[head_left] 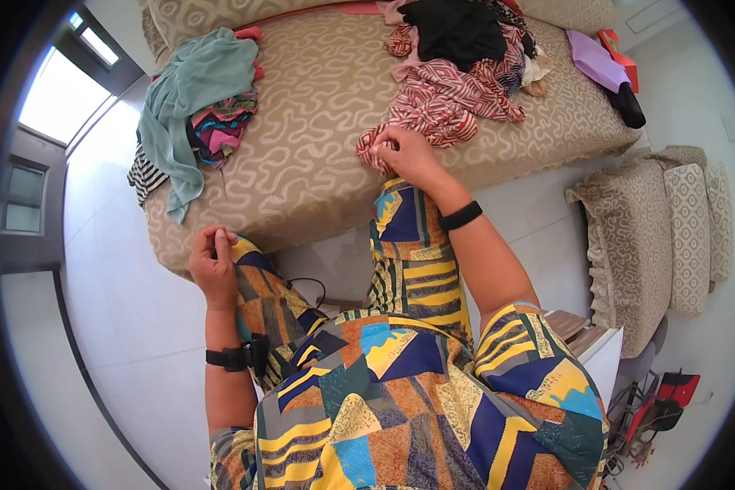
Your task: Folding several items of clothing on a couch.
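My right hand point(407, 155) pinches the near end of a red-and-white striped cloth point(437, 102) at the front edge of the patterned sofa seat point(302, 106). The rest of that cloth lies crumpled behind the hand, and a black cloth point(453, 31) rests on top of the pile there. Above my left knee, my left hand point(215, 260) is closed, its thumb against the curled fingers, and nothing shows in it. To its far side lies another heap, with a grey-green cloth point(208, 69) draped over a multicoloured patterned cloth point(220, 131).
A lilac cloth point(596, 59) and a black one point(626, 106) lie at the sofa's right end. On the right stands another sofa point(629, 245) with matching covers. A red-and-black object point(674, 400) sits at the lower right. White tiled floor point(122, 302) stretches along the left.
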Motion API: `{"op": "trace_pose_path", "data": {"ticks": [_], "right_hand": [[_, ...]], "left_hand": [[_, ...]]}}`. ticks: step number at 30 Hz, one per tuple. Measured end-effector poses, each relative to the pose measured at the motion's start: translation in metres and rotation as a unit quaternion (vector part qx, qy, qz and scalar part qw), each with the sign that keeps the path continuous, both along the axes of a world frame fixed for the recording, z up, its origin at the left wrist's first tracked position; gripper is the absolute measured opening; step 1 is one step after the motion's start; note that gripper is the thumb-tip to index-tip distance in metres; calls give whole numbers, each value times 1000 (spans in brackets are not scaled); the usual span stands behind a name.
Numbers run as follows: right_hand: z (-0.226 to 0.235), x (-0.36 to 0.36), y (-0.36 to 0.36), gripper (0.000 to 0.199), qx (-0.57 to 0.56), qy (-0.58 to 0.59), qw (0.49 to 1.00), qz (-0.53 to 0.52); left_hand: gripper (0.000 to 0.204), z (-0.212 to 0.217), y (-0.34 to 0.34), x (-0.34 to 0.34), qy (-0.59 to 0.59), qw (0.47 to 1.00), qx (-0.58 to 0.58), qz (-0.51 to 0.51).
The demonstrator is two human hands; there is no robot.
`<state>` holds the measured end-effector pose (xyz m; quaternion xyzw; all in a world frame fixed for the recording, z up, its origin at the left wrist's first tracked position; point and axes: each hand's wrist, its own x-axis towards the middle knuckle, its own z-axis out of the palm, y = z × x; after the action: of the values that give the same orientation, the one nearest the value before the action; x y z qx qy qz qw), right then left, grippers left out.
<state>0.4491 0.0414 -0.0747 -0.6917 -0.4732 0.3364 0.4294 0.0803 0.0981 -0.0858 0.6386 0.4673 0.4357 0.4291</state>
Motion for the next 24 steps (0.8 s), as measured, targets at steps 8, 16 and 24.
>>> {"op": "trace_pose_path", "data": {"ticks": [8, 16, 24], "right_hand": [[-8, 59, 5, 31, 68, -444, 893, -20], [43, 205, 2, 23, -236, -546, 786, -167], [51, 221, 99, 46, 189, -568, 779, -189]], "left_hand": [[11, -3, 0, -5, -9, 1000, 4, 0], [11, 1, 0, 1, 1, 1000, -4, 10], [10, 3, 5, 2, 35, 999, -6, 9]]}}
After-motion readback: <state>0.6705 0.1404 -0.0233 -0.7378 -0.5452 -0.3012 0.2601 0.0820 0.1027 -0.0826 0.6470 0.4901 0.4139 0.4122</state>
